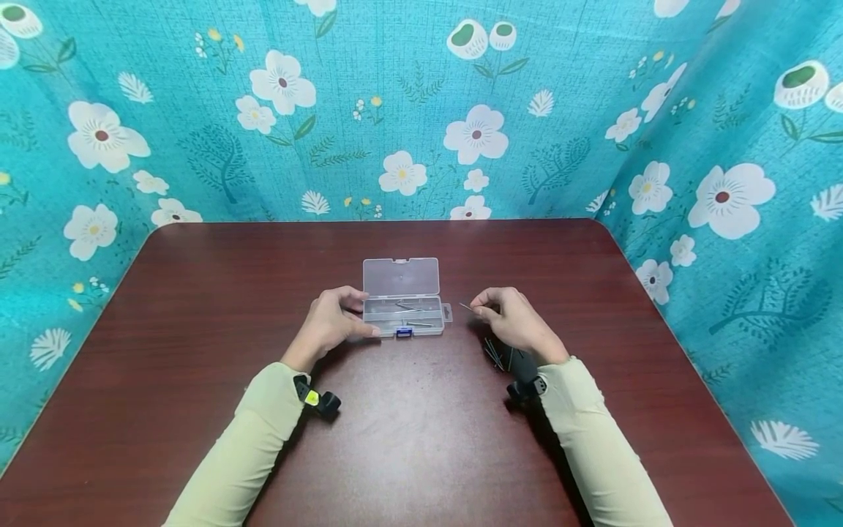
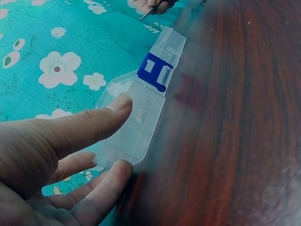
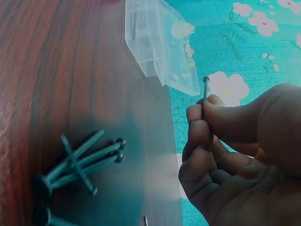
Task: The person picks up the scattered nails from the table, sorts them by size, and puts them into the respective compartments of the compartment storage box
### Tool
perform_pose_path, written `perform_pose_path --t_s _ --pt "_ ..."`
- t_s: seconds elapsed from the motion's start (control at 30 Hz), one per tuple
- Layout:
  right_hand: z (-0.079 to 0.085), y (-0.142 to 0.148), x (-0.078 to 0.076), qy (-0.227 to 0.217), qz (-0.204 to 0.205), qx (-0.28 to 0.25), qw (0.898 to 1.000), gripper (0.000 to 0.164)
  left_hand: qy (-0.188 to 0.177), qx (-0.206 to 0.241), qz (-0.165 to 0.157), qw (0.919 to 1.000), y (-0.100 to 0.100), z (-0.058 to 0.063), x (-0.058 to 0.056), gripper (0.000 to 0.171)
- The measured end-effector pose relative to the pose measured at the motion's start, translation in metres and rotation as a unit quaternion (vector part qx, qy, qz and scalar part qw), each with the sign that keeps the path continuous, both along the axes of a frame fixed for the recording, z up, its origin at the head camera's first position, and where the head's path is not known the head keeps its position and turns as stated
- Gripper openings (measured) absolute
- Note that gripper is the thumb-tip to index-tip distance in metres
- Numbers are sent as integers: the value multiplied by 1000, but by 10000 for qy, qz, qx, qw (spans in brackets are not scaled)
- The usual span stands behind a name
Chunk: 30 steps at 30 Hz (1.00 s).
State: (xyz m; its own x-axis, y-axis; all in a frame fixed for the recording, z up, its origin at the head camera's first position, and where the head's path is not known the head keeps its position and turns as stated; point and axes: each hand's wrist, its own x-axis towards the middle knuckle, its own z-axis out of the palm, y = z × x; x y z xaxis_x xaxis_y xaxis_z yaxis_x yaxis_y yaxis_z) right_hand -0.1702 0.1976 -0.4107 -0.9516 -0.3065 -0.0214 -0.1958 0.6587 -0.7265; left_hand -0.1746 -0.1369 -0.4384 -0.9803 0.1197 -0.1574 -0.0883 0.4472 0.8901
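A clear plastic box (image 1: 426, 331) with compartments stands with its lid (image 1: 400, 277) raised; a blue latch (image 2: 154, 73) is on its front. My left hand (image 1: 334, 316) holds the box at its left end, thumb against the front wall and fingers around the corner. A few nails (image 1: 410, 307) lie in the compartments. My right hand (image 1: 510, 316), just right of the box, pinches a nail (image 3: 205, 89) between thumb and fingertips, its head end sticking out. Below that hand, several loose nails (image 3: 77, 162) lie crossed in a small pile.
The box and nails are on a dark reddish-brown wooden table (image 1: 217, 307). A clear hanging tab (image 1: 448, 312) juts from the box's right end. Teal flowered curtains (image 1: 356, 95) hang behind the table and along its sides.
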Motion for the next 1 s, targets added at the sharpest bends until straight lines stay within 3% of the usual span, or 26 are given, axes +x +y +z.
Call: perform_pose_path --t_s 0.7,1.0 --pt "0 -39 -14 -219 526 -440 9974 12 -80 -32 38 10000 0 -1 0 69" --pt "5 -64 -19 -412 671 -300 9964 10 -15 -41 32 10000 0 0 1 69"
